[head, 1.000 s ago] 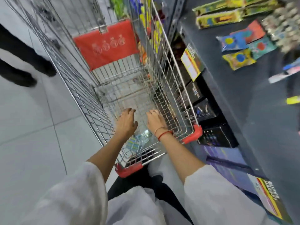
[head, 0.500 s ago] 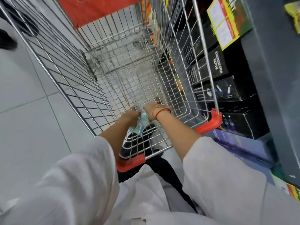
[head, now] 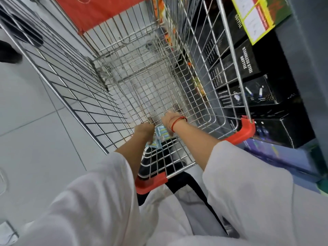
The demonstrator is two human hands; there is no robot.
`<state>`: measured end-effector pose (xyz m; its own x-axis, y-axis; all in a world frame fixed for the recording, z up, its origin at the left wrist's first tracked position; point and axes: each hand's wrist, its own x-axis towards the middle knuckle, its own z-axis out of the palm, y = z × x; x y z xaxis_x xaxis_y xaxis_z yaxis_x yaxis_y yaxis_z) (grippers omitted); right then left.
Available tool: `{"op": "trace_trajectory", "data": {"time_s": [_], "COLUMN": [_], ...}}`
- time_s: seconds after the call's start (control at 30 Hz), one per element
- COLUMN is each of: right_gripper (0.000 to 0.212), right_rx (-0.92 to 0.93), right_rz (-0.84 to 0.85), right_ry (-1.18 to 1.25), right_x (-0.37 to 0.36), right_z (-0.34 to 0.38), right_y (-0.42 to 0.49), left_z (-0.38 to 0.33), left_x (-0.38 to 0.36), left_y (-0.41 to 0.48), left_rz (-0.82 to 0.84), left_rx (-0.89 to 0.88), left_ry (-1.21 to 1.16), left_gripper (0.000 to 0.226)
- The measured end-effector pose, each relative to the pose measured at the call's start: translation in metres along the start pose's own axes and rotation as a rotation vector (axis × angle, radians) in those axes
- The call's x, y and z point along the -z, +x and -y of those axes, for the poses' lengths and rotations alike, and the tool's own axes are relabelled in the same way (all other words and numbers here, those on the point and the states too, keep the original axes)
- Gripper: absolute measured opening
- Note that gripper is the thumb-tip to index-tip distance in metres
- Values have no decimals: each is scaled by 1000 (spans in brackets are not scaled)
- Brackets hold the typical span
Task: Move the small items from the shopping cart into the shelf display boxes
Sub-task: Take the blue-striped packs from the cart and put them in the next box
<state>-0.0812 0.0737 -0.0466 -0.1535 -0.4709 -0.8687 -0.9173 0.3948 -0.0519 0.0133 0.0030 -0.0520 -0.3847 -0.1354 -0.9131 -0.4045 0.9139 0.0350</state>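
Both my hands reach down to the floor of the wire shopping cart (head: 74,107) at its near end. A few small light-blue packets (head: 160,133) lie there between my hands. My left hand (head: 143,129) is curled over their left side, and my right hand (head: 170,119), with a red string on the wrist, presses on their right side. The fingers of both hands are hidden behind the backs of the hands, so the exact grip is unclear. The shelf display boxes are out of frame.
The cart has red corner guards (head: 245,127) and a red seat flap (head: 104,9). Close on the right, a dark shelf unit (head: 305,71) holds black bottle boxes (head: 248,59) and a yellow tag (head: 255,20). Grey floor tiles (head: 32,121) lie left; another person's shoe (head: 8,54) is far left.
My head has leaned down and forward over the cart, so the upper shelf left the frame. Both hands went from hovering above the packets to closing on them at the cart floor.
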Motion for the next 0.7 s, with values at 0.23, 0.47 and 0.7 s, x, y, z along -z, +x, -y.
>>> {"op": "trace_trajectory", "data": {"time_s": [0.23, 0.47, 0.7], "right_gripper": [62, 42, 37], "right_rx": [53, 83, 31], "right_rz": [24, -17, 2], "right_ry": [-64, -65, 172], "right_x": [-3, -4, 5], "right_z": [8, 8, -2], "right_y": [2, -6, -37], "left_z": [5, 4, 6], "left_x": [-3, -6, 14], "left_y": [7, 5, -21], "left_rz": [6, 87, 83], "left_rx": [-79, -121, -180], "left_ry": [1, -23, 10], "left_gripper": [37, 39, 38]}}
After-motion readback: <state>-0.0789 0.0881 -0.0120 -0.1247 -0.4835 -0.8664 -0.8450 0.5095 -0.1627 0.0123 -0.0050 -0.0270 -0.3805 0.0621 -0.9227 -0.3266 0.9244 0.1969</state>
